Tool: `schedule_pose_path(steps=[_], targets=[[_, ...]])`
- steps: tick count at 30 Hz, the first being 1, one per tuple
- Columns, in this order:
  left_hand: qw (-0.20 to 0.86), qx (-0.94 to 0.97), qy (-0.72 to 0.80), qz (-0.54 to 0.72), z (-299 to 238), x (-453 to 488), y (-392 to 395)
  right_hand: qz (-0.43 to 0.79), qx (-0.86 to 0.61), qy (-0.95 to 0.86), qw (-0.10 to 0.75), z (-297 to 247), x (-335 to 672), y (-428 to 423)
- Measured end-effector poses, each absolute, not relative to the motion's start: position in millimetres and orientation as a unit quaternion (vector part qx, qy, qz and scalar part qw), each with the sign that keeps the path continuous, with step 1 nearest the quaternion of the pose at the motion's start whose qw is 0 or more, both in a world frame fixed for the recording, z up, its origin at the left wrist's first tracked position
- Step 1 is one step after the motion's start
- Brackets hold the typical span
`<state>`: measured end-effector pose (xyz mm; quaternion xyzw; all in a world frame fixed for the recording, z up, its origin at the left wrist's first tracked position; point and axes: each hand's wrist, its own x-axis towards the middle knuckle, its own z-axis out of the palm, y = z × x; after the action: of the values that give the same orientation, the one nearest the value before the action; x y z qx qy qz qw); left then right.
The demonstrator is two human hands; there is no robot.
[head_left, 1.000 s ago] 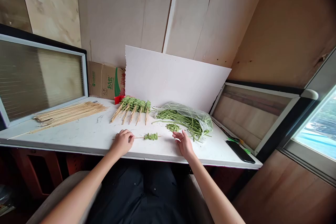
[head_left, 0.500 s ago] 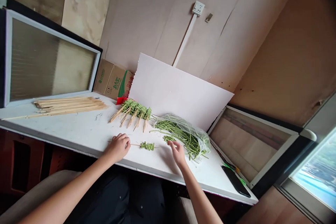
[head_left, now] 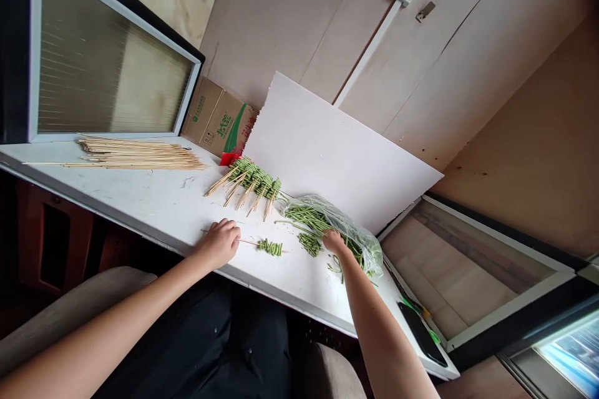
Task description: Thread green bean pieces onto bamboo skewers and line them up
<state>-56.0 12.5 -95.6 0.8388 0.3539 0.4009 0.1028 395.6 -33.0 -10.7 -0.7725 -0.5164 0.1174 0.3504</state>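
My left hand (head_left: 219,243) rests on the white table (head_left: 154,212) with its fingers curled over the blunt end of a bamboo skewer (head_left: 248,241). A few short green bean pieces (head_left: 271,247) are threaded on that skewer. My right hand (head_left: 334,240) reaches to the edge of a clear plastic bag of long green beans (head_left: 337,227), right beside a small heap of cut bean pieces (head_left: 309,243). Its fingers are bent down; what they hold, if anything, is hidden.
A row of finished bean skewers (head_left: 248,182) lies behind my left hand. A bundle of bare bamboo skewers (head_left: 135,154) lies at the far left. A white board (head_left: 337,156) leans on the wall beside a cardboard box (head_left: 218,118). A black phone (head_left: 421,333) lies at the table's right end.
My right hand has moved right and away from me, from the table by the cut pieces to the bag of beans. My left hand stays on the skewer. The view has tilted.
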Motion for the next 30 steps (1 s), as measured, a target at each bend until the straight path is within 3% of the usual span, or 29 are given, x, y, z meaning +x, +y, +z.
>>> schedule_pose_path(steps=[13,19,30], targets=[[0.105,0.845,0.369,0.372,-93.2,-55.9,12.2,-0.01,-0.85,-0.499,0.17,-43.0,408.6,26.7],[0.107,0.843,0.371,0.374,-92.6,-57.2,13.0,-0.073,-0.833,-0.54,0.093,-25.2,407.3,32.4],[0.107,0.845,0.356,0.384,-89.2,-63.1,8.7,-0.173,-0.799,-0.567,0.095,47.0,393.5,0.8]])
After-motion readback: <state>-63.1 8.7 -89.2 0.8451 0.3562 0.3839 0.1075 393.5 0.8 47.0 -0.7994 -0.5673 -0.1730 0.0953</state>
